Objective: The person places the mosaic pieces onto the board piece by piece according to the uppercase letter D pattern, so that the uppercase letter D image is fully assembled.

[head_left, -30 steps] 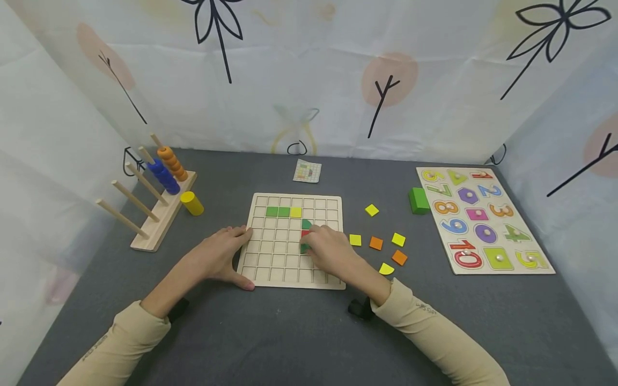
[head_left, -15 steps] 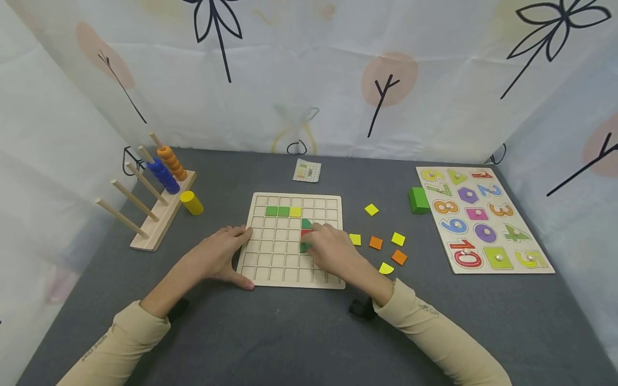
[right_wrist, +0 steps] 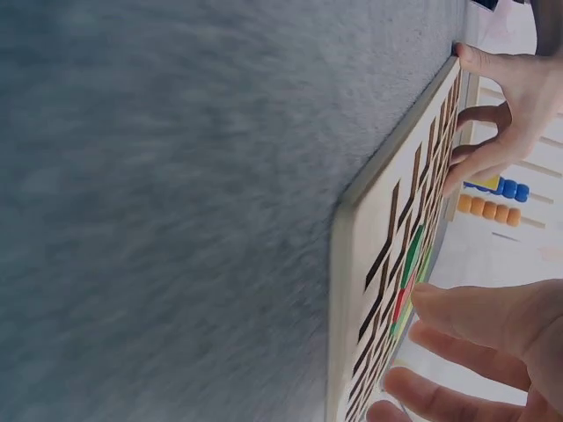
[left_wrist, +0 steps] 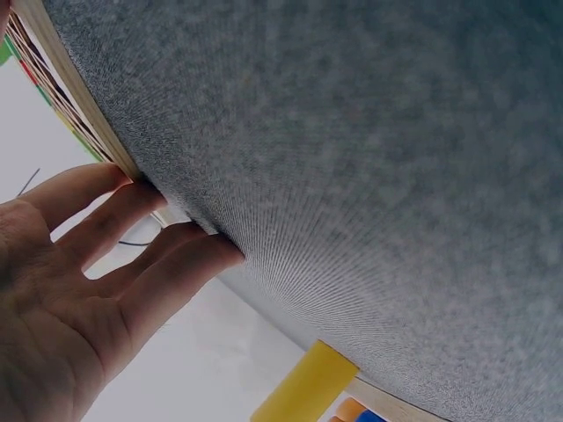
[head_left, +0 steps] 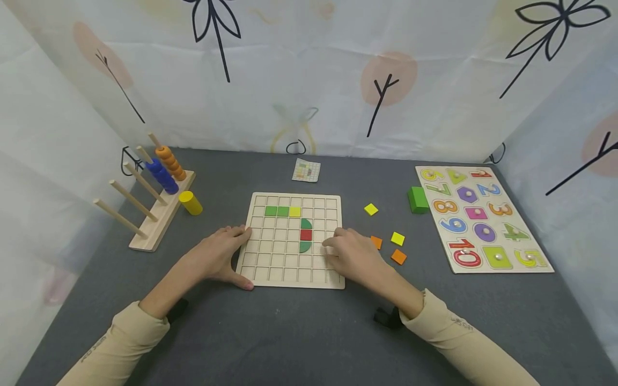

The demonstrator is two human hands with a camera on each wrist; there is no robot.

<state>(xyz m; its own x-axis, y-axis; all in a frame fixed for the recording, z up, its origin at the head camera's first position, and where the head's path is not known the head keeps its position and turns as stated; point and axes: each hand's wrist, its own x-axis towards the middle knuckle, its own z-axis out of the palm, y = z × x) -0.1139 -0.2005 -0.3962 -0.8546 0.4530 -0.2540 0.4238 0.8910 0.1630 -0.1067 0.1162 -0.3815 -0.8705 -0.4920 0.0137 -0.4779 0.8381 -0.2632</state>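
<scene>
A wooden grid board (head_left: 280, 260) lies flat on the grey table. My left hand (head_left: 219, 254) rests along its left edge, thumb at the near corner and fingers (left_wrist: 180, 272) stretched out. Green tiles and a yellow tile (head_left: 295, 212) sit in a row of its cells. Lower down, a red square tile (head_left: 306, 235) lies between a rounded green tile (head_left: 306, 223) and another rounded green tile (head_left: 305, 247). Over the board's right side is my right hand (head_left: 354, 254), fingers loosely bent, holding nothing. Its thumb (right_wrist: 466, 308) and fingers are spread apart in the right wrist view.
Right of the board lie a yellow tile (head_left: 370, 209), another yellow tile (head_left: 398, 239) and orange tiles (head_left: 398, 257). Beyond are a green block (head_left: 418, 200) and a number puzzle (head_left: 483, 222). A peg stand (head_left: 161, 214), yellow cylinder (head_left: 190, 203) and pattern card (head_left: 306, 170) stand around.
My right hand has left the lower green tile and moved right, uncovering the red tile and the green tile. It now hides two yellow tiles. My left hand stays put.
</scene>
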